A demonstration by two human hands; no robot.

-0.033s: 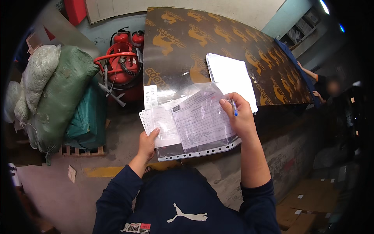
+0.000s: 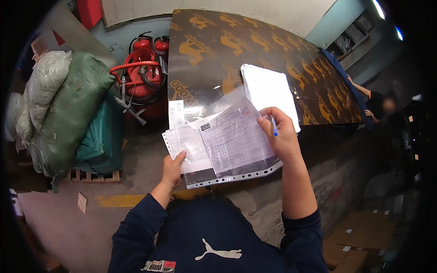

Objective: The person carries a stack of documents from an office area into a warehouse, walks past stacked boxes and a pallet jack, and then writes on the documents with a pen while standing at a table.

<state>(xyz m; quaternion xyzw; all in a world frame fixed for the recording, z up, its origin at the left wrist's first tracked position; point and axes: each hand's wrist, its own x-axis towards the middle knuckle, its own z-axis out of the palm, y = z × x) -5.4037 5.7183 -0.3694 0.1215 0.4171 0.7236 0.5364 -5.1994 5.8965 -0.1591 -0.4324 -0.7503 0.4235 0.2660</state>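
Note:
A clear punched plastic sleeve (image 2: 255, 174) is spread between my hands, its row of holes along the edge nearest me. Inside it lies a printed form (image 2: 236, 136) with a table grid. My left hand (image 2: 173, 170) pinches the sleeve's left side, thumb on top, along with more punched sleeves (image 2: 169, 142) and paper beneath. At the upper right corner, my right hand (image 2: 281, 132) grips the sleeve between thumb and fingers. A blue pen (image 2: 274, 126) is tucked in that same hand. Just beyond it, a stack of white paper (image 2: 271, 93) rests on the brown patterned table (image 2: 205, 68).
Red fire extinguishers (image 2: 142, 75) stand left of the table. Farther left, large green wrapped bundles (image 2: 75, 100) sit on a wooden pallet (image 2: 95, 175). At the table's far right, another person (image 2: 375, 102) holds a blue cloth (image 2: 346, 75). Cardboard boxes (image 2: 359, 232) lie at lower right.
The plastic sleeve's upper part and the form have tilted slightly upward. Both hands keep their hold in nearly the same place.

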